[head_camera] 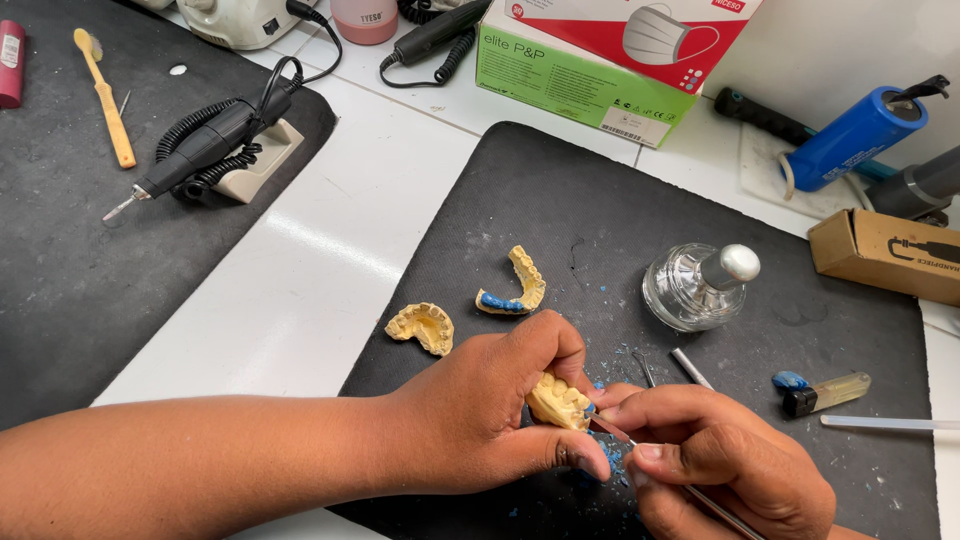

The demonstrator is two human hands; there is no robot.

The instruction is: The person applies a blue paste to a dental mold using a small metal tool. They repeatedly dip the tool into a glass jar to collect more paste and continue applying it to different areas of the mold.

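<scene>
My left hand [490, 415] grips a yellow plaster tooth model [558, 400] low over a dark mat [600, 210]. My right hand [720, 460] holds a thin metal carving tool [610, 428] with its tip against the model. Blue wax flakes [615, 455] lie on the mat under the hands. Two more yellow plaster models lie just beyond: a solid one [422, 326] and an arch-shaped one [518, 288] with blue wax on it.
A glass spirit lamp [700, 285] with a metal cap stands to the right, with a lighter [825, 393] and a cardboard box [885, 255] past it. A black handpiece [205, 145] rests on a stand at left, near a toothbrush [105, 95]. Boxes [580, 75] and a blue canister [855, 135] are at the back.
</scene>
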